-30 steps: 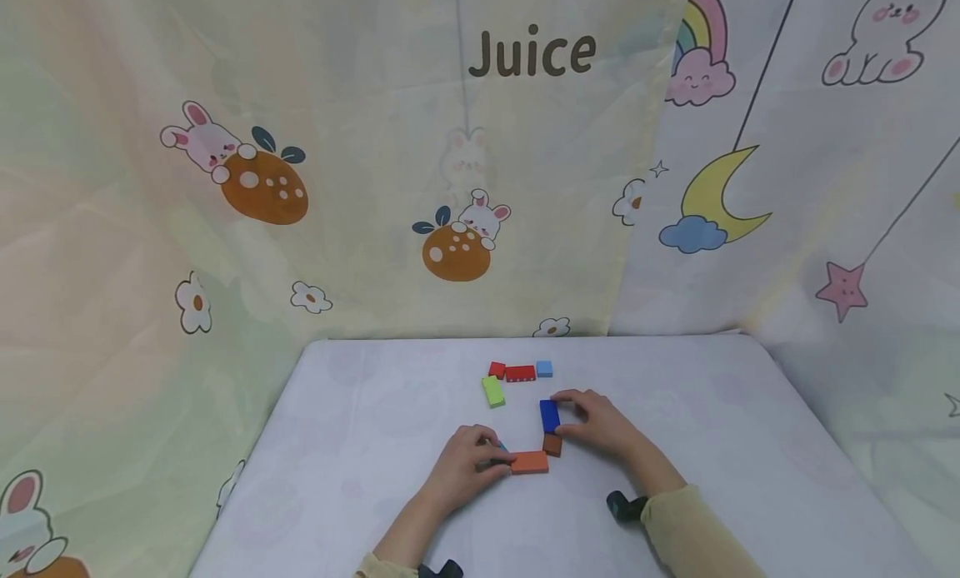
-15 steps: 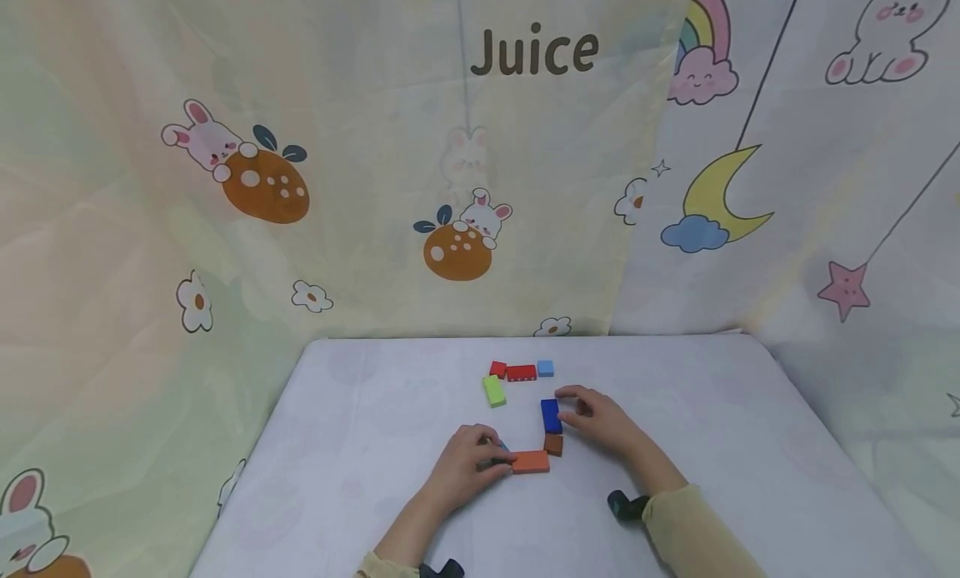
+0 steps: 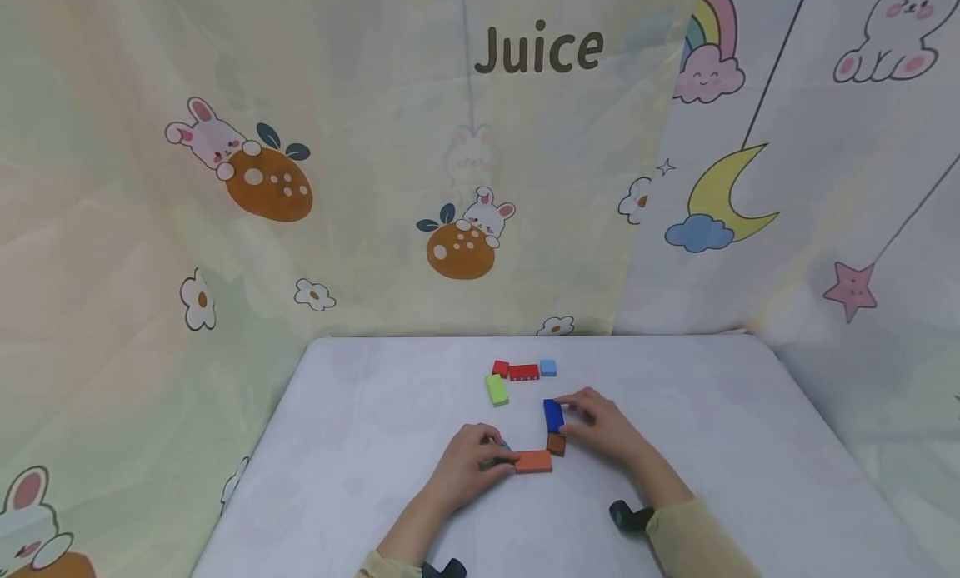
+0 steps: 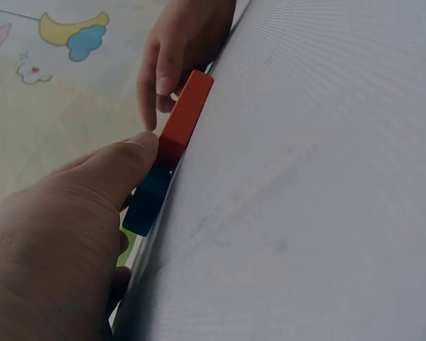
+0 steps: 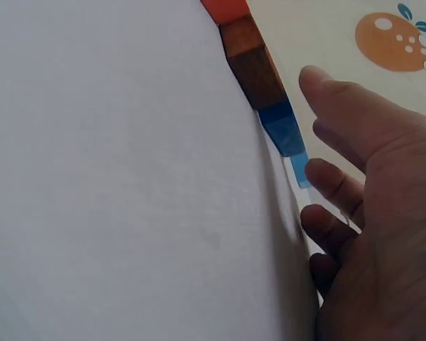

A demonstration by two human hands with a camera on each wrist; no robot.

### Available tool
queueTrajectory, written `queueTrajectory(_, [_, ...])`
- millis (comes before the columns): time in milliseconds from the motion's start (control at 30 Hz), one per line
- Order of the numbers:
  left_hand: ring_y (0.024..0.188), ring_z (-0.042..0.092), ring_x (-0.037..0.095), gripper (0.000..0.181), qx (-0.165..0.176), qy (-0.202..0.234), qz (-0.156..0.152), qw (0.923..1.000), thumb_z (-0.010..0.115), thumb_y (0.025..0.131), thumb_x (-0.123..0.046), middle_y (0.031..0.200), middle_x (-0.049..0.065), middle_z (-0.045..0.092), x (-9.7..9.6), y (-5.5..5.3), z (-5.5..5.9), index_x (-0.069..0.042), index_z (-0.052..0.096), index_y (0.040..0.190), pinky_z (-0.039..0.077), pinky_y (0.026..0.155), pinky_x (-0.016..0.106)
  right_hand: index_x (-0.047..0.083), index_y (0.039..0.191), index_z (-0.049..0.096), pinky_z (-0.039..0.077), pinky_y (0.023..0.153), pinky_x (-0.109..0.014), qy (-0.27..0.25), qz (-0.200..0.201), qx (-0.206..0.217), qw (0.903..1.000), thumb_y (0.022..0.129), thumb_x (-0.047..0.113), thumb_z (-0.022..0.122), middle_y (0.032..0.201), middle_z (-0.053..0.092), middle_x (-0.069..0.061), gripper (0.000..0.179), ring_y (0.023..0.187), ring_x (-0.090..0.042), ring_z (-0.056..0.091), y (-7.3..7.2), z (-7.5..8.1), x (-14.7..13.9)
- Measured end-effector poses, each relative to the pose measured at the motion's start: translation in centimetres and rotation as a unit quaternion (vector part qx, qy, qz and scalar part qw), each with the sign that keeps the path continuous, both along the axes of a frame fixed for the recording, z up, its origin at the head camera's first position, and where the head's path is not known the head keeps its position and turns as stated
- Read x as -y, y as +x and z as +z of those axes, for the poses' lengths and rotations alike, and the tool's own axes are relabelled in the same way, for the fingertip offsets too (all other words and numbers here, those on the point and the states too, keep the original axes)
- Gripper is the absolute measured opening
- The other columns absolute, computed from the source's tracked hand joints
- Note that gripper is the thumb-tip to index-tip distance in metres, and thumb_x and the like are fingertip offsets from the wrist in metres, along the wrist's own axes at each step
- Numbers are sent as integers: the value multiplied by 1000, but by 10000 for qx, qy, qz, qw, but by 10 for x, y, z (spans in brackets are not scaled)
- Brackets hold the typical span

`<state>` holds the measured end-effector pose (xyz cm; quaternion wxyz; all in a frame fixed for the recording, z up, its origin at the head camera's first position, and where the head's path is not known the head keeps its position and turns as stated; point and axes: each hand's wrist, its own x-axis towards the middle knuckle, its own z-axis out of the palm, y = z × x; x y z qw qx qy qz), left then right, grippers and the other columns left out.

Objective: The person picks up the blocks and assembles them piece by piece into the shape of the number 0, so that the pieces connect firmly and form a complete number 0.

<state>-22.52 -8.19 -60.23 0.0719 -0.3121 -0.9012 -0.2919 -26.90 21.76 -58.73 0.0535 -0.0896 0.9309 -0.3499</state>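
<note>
My left hand (image 3: 463, 465) is at the left end of an orange block (image 3: 534, 461). Its thumb and fingers pinch a teal-blue block (image 4: 148, 202), mostly hidden in the head view, which lies end to end with the orange one. My right hand (image 3: 606, 428) is beside a dark blue block (image 3: 553, 416), fingertips by its far end and thumb by its near end. In the right wrist view those fingers are spread, with a gap between thumb and blocks. A brown block (image 3: 556, 444) joins the dark blue block to the orange block's right end.
Farther back on the white-covered table (image 3: 337, 478) lie a small red block (image 3: 500, 368), a longer red block (image 3: 524, 372), a light blue block (image 3: 548, 367) and a lime green block (image 3: 497, 390). A patterned cloth (image 3: 360, 186) hangs behind.
My right fingers drew slightly away from the dark blue block half a second ago and are now close against it again. The left hand and the blocks keep their places.
</note>
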Motion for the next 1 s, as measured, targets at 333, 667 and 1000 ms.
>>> queueTrajectory(333, [104, 48, 5, 22, -128, -14, 7, 9999, 70, 89, -47, 114, -15, 56, -1, 1, 0, -44, 73, 110, 47, 90, 27, 40, 133, 60, 43, 82, -34, 741, 419, -335, 9958, 81, 56, 73, 97, 53, 14, 55, 93, -10, 47, 13, 6, 3])
queueTrajectory(667, [111, 47, 7, 29, 1233, 474, 667, 9890, 61, 92, -57, 119, -14, 54, -3, -6, 3, -47, 67, 119, 50, 93, 31, 37, 133, 60, 41, 82, -35, 728, 467, -477, 9951, 82, 56, 73, 93, 52, 14, 56, 91, -10, 46, 14, 4, 2])
queueTrajectory(1000, [135, 46, 24, 48, 1742, 904, 1568, 9679, 66, 91, -50, 137, -3, 56, 7, -61, 21, -34, 57, 136, 45, 108, 50, 38, 132, 60, 41, 81, -35, 703, 385, -320, 9963, 82, 53, 74, 92, 51, 12, 55, 91, -11, 46, 14, 4, 5])
